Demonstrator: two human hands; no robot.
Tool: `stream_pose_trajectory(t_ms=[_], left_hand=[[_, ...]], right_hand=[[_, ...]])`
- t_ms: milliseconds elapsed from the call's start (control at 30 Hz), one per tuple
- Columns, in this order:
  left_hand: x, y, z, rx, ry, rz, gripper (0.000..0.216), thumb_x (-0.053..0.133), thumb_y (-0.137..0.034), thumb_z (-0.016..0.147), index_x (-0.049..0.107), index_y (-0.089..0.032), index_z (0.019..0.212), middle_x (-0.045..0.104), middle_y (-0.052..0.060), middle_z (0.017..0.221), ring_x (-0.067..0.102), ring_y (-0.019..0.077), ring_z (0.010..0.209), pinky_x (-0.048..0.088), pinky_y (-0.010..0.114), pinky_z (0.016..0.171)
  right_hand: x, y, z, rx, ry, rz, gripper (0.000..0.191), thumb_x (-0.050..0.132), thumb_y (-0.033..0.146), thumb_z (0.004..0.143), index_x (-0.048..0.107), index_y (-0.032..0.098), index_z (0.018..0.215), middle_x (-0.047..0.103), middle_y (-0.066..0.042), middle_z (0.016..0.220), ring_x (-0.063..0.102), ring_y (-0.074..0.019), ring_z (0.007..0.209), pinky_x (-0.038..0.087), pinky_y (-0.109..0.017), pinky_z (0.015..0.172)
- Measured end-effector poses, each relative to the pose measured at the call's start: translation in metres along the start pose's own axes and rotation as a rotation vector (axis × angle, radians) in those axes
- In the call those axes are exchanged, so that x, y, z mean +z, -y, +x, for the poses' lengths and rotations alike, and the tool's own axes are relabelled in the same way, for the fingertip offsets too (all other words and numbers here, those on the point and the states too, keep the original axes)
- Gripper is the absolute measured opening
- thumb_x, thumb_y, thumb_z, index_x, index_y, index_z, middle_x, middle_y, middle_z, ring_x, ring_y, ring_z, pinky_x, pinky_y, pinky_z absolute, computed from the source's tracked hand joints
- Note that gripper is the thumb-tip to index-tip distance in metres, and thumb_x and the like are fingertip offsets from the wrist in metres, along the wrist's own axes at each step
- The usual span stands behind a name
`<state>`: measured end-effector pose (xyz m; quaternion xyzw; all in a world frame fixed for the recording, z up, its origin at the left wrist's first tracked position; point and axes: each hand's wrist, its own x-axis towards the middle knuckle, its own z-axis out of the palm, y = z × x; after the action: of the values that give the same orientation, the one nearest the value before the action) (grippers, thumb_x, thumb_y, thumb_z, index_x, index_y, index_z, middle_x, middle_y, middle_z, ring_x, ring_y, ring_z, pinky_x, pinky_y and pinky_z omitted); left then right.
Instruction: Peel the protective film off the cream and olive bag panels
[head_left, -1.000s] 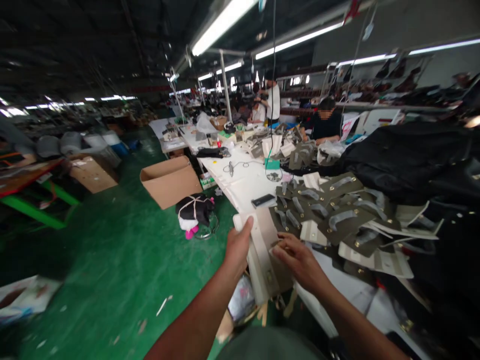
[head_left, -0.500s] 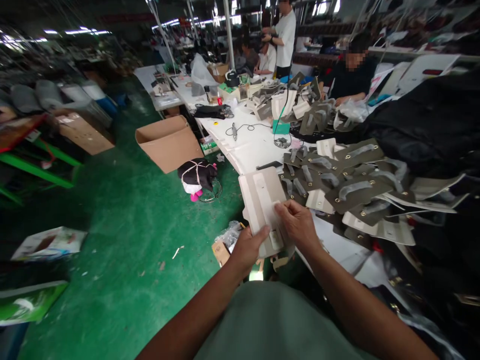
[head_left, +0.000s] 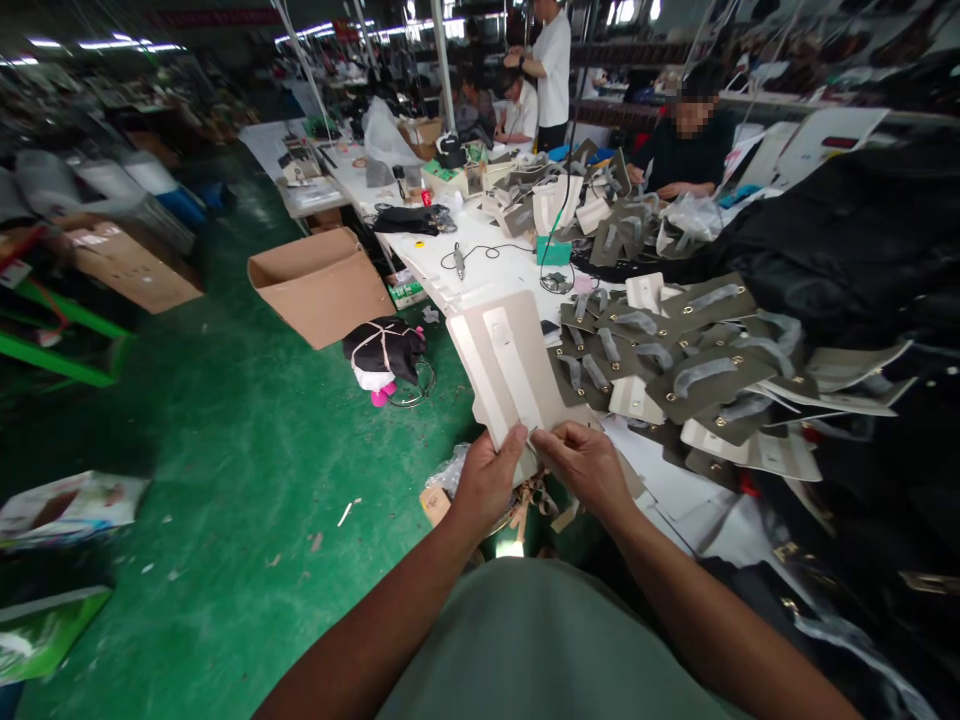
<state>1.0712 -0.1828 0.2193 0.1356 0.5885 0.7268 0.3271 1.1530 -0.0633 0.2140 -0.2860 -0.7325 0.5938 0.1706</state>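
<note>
The left hand (head_left: 486, 482) and right hand (head_left: 591, 468) sit close together, both clamped on the bottom end of a beige panel (head_left: 508, 365). This grip leaves its face uncovered and tilted toward the person. It is raised over the table's (head_left: 491, 280) near left edge, just beside a heap of cut pieces (head_left: 679, 375).

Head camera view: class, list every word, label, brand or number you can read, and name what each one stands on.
No text can be read here.
Red banner on the far wall: any lettering is blurred.
Printed packets on the floor: too blurred to read.
Beige panel held up in front: no print shows.
</note>
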Motion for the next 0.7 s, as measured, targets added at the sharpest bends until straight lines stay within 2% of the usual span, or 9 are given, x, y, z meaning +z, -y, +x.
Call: stream_pose_trajectory(t_ms=[67,167,267,367,467,567,633,700], left_hand=[[-0.001,-0.003,0.001,0.016,0.014,0.039,0.045,0.076,-0.045,0.082,0.07,-0.012,0.111,0.077,0.009,0.099,0.07,0.0229,0.089,0.055,0.03,0.078],[-0.007,-0.005,0.004,0.035,0.028,0.075,0.041,0.079,-0.038,0.079,0.072,-0.012,0.11,0.077,0.01,0.104,0.07,0.0259,0.097,0.056,0.033,0.086],[-0.012,-0.005,0.01,0.051,-0.034,0.058,0.042,0.078,-0.036,0.079,0.071,-0.012,0.114,0.077,0.01,0.106,0.07,0.0277,0.101,0.055,0.036,0.09],[-0.014,-0.006,0.013,0.024,-0.125,0.028,0.047,0.081,-0.031,0.074,0.07,-0.011,0.114,0.077,0.011,0.106,0.071,0.0274,0.096,0.057,0.036,0.085],[-0.014,-0.004,0.014,0.029,-0.185,-0.005,0.049,0.085,-0.031,0.068,0.071,-0.01,0.11,0.078,0.012,0.102,0.072,0.0272,0.09,0.058,0.037,0.083],[-0.02,0.007,0.015,0.038,-0.225,0.005,0.045,0.083,-0.035,0.07,0.072,-0.009,0.105,0.078,0.012,0.095,0.073,0.0277,0.086,0.059,0.037,0.079],[-0.031,0.019,0.023,0.028,-0.268,-0.013,0.042,0.081,-0.035,0.072,0.071,-0.01,0.104,0.078,0.012,0.094,0.073,0.027,0.085,0.06,0.036,0.078],[-0.048,0.029,0.037,0.009,-0.374,-0.073,0.042,0.081,-0.033,0.07,0.07,-0.011,0.104,0.078,0.011,0.096,0.073,0.0247,0.086,0.06,0.033,0.079]], right_hand=[[-0.001,0.003,0.004,0.022,0.018,-0.002,0.051,0.067,0.06,0.083,0.048,0.021,0.056,0.049,0.002,0.051,0.042,-0.0134,0.049,0.029,-0.026,0.046],[-0.007,0.011,0.006,0.022,0.096,-0.036,0.054,0.056,0.062,0.09,0.046,0.021,0.058,0.043,0.003,0.054,0.039,-0.0131,0.053,0.028,-0.026,0.049],[-0.009,0.016,0.005,-0.004,0.199,-0.046,0.048,0.055,0.059,0.092,0.054,0.019,0.066,0.044,0.004,0.059,0.039,-0.0126,0.057,0.029,-0.025,0.052],[-0.002,0.014,0.007,-0.03,0.235,-0.076,0.038,0.065,0.054,0.087,0.059,0.019,0.072,0.044,0.005,0.059,0.037,-0.0115,0.055,0.026,-0.024,0.05],[0.008,0.011,0.009,-0.137,0.187,-0.193,0.04,0.061,0.049,0.092,0.053,0.02,0.065,0.043,0.005,0.058,0.039,-0.0118,0.056,0.026,-0.025,0.051],[0.02,0.009,0.001,-0.251,0.198,-0.276,0.035,0.054,0.042,0.097,0.056,0.02,0.07,0.051,0.003,0.064,0.047,-0.0133,0.061,0.032,-0.025,0.058],[0.032,0.007,-0.012,-0.305,0.27,-0.276,0.034,0.052,0.039,0.098,0.056,0.02,0.07,0.053,0.002,0.066,0.049,-0.0137,0.062,0.033,-0.025,0.059],[0.048,0.002,-0.024,-0.351,0.457,-0.234,0.037,0.056,0.042,0.095,0.053,0.019,0.065,0.051,0.002,0.063,0.047,-0.0128,0.06,0.032,-0.025,0.057]])
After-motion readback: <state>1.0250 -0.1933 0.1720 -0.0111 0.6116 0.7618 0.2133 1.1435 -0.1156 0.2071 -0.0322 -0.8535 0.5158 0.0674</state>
